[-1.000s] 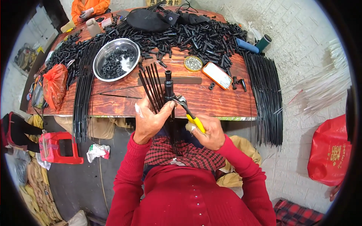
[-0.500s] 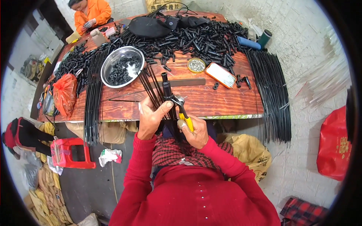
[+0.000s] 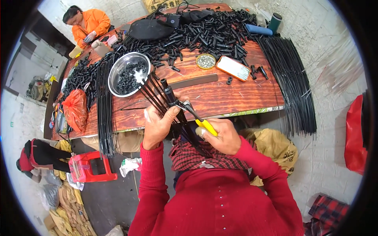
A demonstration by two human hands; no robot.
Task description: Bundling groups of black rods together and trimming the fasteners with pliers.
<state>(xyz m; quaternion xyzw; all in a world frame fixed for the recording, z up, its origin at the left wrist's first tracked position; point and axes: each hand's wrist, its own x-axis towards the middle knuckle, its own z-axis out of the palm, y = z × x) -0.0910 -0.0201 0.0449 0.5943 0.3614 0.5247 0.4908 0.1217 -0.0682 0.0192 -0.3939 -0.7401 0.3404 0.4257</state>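
My left hand (image 3: 157,128) is closed around a bundle of thin black rods (image 3: 150,93) and a black tubular fitting (image 3: 169,93). The fitting stands up from the fingers and leans left, with the rods fanning out beside it. In my right hand (image 3: 226,137) is a pair of pliers with yellow handles (image 3: 207,126). Their metal jaws meet the work just below the fitting, near my left thumb; what the jaws grip is too small to tell. The lower rods hang down over my lap.
Beyond my hands, the wooden table (image 3: 248,94) carries a metal bowl (image 3: 113,80) of black rings, a round tin of small metal pieces (image 3: 205,61), a tray of pins (image 3: 233,68) and heaped black fittings (image 3: 204,35). Rod bundles (image 3: 293,82) overhang both sides. A co-worker in orange (image 3: 96,23) sits far left.
My right hand and the pliers have swung right, so the handles lie at a flatter angle. The black fitting now tips further left. The whole view has turned slightly.
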